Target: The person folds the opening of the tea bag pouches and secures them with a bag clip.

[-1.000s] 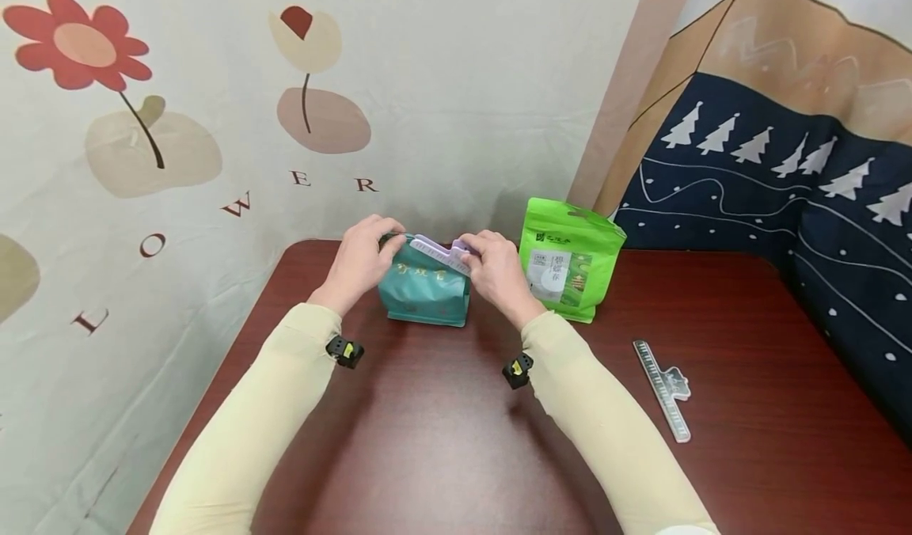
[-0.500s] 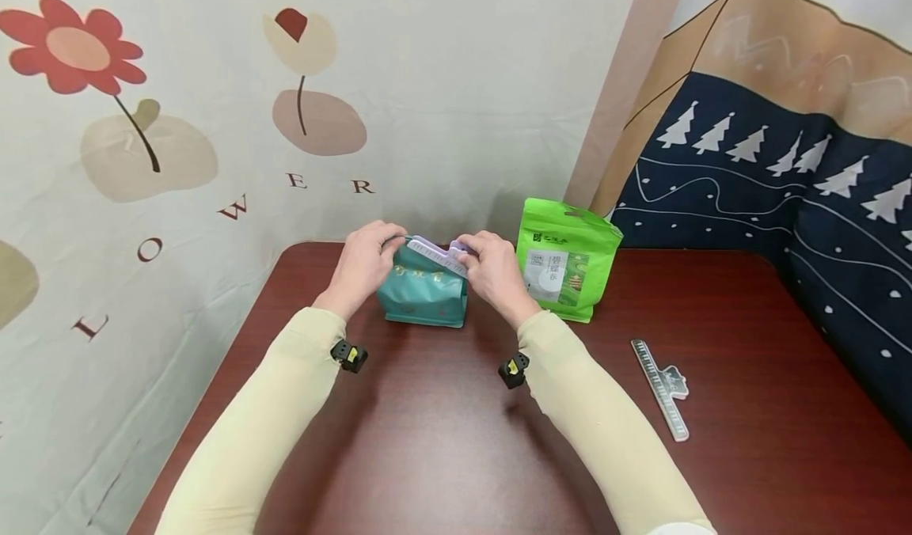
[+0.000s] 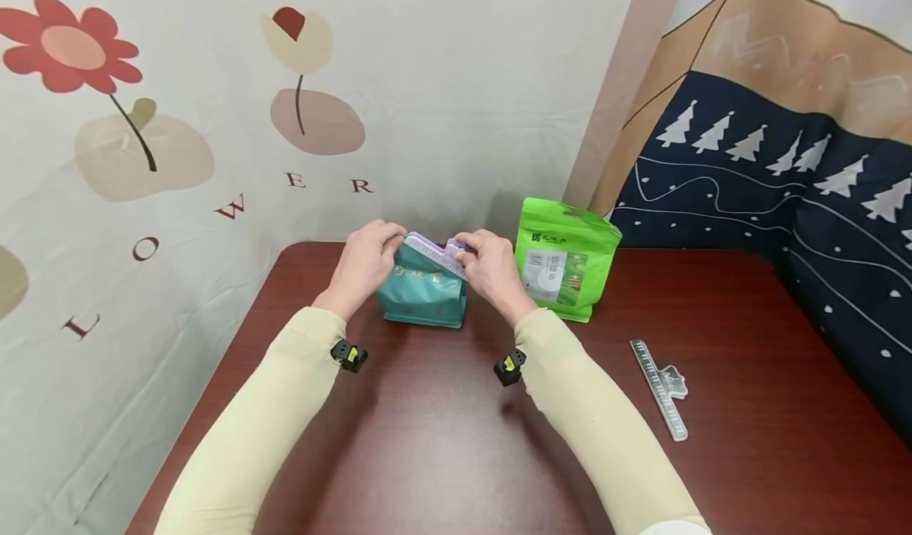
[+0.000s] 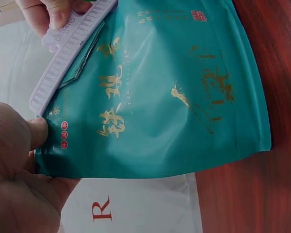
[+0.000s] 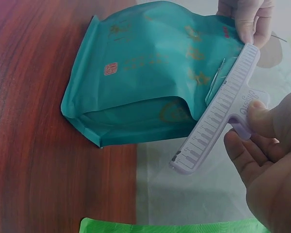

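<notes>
Overall, glossy teal, gold-lettered bag (image 4: pixel 153 92); lilac clip (image 5: pixel 217 109), piano-key patterned.

Teal flat-bottomed plastic-film pouch (image 4: pixel 155 92): smooth, softly glossy, with metallic-looking gold print
Lilac plastic bar clip (image 5: pixel 216 114): smooth, opaque, faintly shiny
Clear plastic bar clip (image 3: pixel 659 389) at right: smooth, see-through
Bright green upright film pouch (image 3: pixel 597 262): smooth, glossy
Red-brown wood-grain tabletop (image 3: pixel 427 416): smooth, glossy, reflecting light
White flower-printed cloth (image 3: pixel 456 100), far side: matt, lightly creased
Cream cloth sleeves (image 3: pixel 256 416): matt
</notes>
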`<state>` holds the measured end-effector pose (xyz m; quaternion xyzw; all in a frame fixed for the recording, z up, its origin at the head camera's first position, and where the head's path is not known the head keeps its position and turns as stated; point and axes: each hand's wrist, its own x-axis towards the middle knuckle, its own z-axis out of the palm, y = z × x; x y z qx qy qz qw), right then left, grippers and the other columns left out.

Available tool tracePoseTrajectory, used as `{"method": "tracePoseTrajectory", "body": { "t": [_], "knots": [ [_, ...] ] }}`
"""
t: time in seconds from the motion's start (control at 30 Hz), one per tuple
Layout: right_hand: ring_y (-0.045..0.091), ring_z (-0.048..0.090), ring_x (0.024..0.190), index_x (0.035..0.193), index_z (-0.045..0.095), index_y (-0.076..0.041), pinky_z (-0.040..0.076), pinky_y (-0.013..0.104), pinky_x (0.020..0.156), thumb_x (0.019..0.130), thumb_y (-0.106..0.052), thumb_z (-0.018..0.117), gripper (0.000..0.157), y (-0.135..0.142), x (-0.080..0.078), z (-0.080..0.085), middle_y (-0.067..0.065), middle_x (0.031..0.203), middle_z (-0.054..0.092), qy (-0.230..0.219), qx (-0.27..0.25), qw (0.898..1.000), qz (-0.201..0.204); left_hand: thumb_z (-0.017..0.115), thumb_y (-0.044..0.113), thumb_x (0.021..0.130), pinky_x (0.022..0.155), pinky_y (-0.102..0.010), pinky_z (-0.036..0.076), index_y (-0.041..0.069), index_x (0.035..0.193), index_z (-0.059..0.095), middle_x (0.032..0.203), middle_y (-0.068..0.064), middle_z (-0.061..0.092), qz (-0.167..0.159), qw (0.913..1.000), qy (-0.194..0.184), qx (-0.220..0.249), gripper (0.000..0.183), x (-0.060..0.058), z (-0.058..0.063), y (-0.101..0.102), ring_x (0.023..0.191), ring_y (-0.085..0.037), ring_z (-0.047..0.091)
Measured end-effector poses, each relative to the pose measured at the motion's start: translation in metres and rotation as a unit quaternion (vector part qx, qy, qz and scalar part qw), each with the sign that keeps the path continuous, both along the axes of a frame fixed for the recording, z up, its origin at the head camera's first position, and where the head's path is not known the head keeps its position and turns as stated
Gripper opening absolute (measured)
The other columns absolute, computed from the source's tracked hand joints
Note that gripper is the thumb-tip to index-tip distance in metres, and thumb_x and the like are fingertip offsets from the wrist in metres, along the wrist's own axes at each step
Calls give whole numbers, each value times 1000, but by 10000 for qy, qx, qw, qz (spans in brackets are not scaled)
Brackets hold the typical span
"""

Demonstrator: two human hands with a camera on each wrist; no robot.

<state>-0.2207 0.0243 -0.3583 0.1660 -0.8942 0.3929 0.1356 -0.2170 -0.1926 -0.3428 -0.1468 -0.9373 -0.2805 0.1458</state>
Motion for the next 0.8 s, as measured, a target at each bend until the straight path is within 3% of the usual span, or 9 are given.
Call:
{"method": "tracePoseTrajectory", "body": {
  "t": [0.3, 0.6, 0.8],
  "knots": [
    [27, 68, 94, 114, 79, -7, 55, 39, 84, 94, -5, 72, 21, -3, -1, -2, 10, 102, 74, -13, -104, 9999, -25, 59, 12, 105, 90, -49, 49, 1, 122, 70, 119, -18, 60, 225, 9995, 32, 211, 23, 3, -2, -4, 104, -35, 58],
    [28, 69, 95, 116, 79, -5, 56, 39, 84, 94, -5, 72, 22, -5, 1, -1, 12, 104, 74, 0, -236, 9997, -114, 61, 11, 104, 79, -48, 49, 0, 124, 72, 116, -19, 64, 287, 9993, 28, 231, 25, 6, -1, -3, 88, -34, 58],
    [30, 69, 93, 114, 79, -4, 56, 39, 82, 94, -5, 72, 21, -9, 0, -1, 13, 102, 74, 106, -341, 9992, -191, 63, 11, 103, 81, -47, 50, 0, 125, 72, 117, -19, 64, 267, 9995, 10, 167, 26, 5, -1, -2, 93, -35, 60]
  ]
}}
